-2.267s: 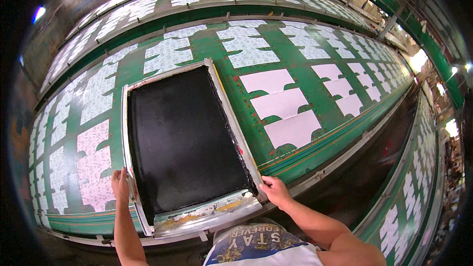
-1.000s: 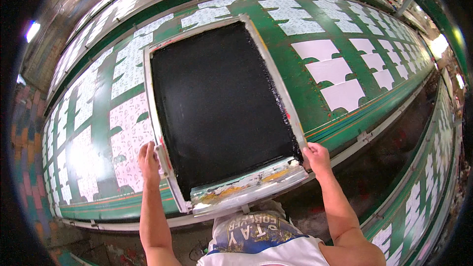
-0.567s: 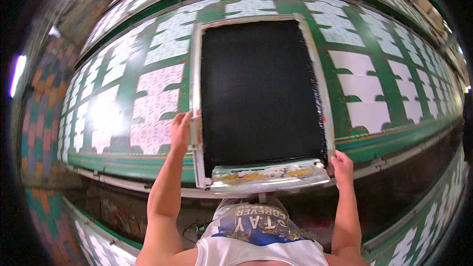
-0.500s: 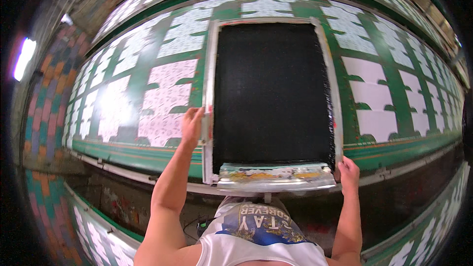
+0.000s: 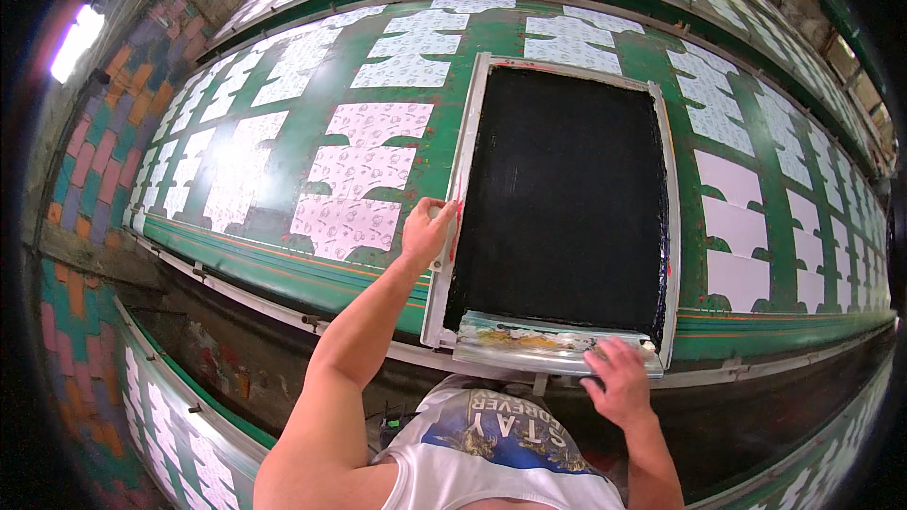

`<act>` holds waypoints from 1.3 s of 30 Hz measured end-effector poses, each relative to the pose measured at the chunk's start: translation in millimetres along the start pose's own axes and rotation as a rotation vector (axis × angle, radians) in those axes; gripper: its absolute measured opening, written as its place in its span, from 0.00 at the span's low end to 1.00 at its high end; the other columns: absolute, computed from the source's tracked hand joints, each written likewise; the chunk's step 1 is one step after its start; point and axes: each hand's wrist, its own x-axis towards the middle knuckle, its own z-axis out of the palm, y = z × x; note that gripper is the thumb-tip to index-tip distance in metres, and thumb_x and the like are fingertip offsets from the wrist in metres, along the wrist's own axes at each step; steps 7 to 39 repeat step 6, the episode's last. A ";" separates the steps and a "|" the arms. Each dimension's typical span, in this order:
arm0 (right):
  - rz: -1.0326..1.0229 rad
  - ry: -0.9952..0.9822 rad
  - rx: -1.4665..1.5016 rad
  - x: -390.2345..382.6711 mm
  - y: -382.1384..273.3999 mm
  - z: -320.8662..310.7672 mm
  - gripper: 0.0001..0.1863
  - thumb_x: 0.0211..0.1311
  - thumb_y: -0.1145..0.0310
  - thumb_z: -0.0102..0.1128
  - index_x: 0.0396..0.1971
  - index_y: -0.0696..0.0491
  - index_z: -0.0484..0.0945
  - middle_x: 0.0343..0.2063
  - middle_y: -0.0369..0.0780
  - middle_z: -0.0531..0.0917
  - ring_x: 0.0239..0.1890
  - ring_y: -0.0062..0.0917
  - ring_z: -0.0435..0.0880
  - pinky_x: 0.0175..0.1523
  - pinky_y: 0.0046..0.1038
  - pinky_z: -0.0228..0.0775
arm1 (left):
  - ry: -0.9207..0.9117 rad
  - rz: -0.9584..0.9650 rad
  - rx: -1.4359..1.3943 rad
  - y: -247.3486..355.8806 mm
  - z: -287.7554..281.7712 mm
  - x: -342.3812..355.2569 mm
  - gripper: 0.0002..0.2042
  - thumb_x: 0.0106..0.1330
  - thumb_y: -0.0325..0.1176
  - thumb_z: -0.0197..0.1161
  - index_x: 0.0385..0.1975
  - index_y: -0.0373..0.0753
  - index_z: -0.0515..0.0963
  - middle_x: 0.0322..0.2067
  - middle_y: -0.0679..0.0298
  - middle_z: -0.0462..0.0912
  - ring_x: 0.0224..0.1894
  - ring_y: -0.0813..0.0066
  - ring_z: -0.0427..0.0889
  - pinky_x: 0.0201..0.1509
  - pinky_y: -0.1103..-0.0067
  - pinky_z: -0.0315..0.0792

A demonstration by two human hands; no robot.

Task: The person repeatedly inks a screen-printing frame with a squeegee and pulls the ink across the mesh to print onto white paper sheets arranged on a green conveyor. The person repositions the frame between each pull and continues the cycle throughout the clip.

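Note:
A silk-screen printing frame (image 5: 669,227) with a black mesh lies on the long green printing table, slightly turned. My left hand (image 5: 428,229) grips the left rail of the frame, thumb and fingers closed around its edge. Across the near end of the frame rests a wide metal squeegee (image 5: 529,350), smeared with yellowish and white residue. Over the squeegee's right part, my right hand (image 5: 619,382) has its fingers apart, the fingertips at its upper side. Whether they press on it is hard to tell.
White fabric pieces (image 5: 364,175) lie in rows on the green table (image 5: 236,246), printed to the left of the frame. Plain white pieces (image 5: 737,236) lie to its right. A metal rail (image 5: 255,304) runs along the table's near edge. Another table (image 5: 179,416) stands behind me.
My right hand has left the frame's right rail and moved left to the squeegee. My left hand stays on the left rail. The view has turned, so the frame appears tilted and farther right.

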 end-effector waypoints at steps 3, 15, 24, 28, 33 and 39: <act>-0.045 -0.065 -0.098 5.8 -12.4 13.9 0.37 0.54 0.65 0.82 0.66 0.49 0.80 0.66 0.44 0.80 0.71 0.44 0.77 0.75 0.48 0.68 | 0.022 -0.009 0.104 2.7 -0.5 -0.9 0.28 0.74 0.60 0.66 0.53 0.37 0.85 0.48 0.42 0.90 0.56 0.44 0.88 0.62 0.57 0.78; -0.045 -0.103 -0.195 0.0 10.3 32.6 0.39 0.51 0.65 0.83 0.67 0.47 0.80 0.68 0.44 0.79 0.72 0.44 0.76 0.76 0.50 0.67 | 0.004 -0.001 0.142 0.2 6.1 -6.1 0.27 0.75 0.59 0.65 0.54 0.38 0.85 0.49 0.41 0.90 0.58 0.42 0.88 0.63 0.55 0.78; -0.045 -0.103 -0.195 0.0 10.3 32.6 0.39 0.51 0.65 0.83 0.67 0.47 0.80 0.68 0.44 0.79 0.72 0.44 0.76 0.76 0.50 0.67 | 0.004 -0.001 0.142 0.2 6.1 -6.1 0.27 0.75 0.59 0.65 0.54 0.38 0.85 0.49 0.41 0.90 0.58 0.42 0.88 0.63 0.55 0.78; -0.045 -0.103 -0.195 0.0 10.3 32.6 0.39 0.51 0.65 0.83 0.67 0.47 0.80 0.68 0.44 0.79 0.72 0.44 0.76 0.76 0.50 0.67 | 0.004 -0.001 0.142 0.2 6.1 -6.1 0.27 0.75 0.59 0.65 0.54 0.38 0.85 0.49 0.41 0.90 0.58 0.42 0.88 0.63 0.55 0.78; -0.045 -0.103 -0.195 0.0 10.3 32.6 0.39 0.51 0.65 0.83 0.67 0.47 0.80 0.68 0.44 0.79 0.72 0.44 0.76 0.76 0.50 0.67 | 0.004 -0.001 0.142 0.2 6.1 -6.1 0.27 0.75 0.59 0.65 0.54 0.38 0.85 0.49 0.41 0.90 0.58 0.42 0.88 0.63 0.55 0.78; -0.045 -0.103 -0.195 0.0 10.3 32.6 0.39 0.51 0.65 0.83 0.67 0.47 0.80 0.68 0.44 0.79 0.72 0.44 0.76 0.76 0.50 0.67 | 0.004 -0.001 0.142 0.2 6.1 -6.1 0.27 0.75 0.59 0.65 0.54 0.38 0.85 0.49 0.41 0.90 0.58 0.42 0.88 0.63 0.55 0.78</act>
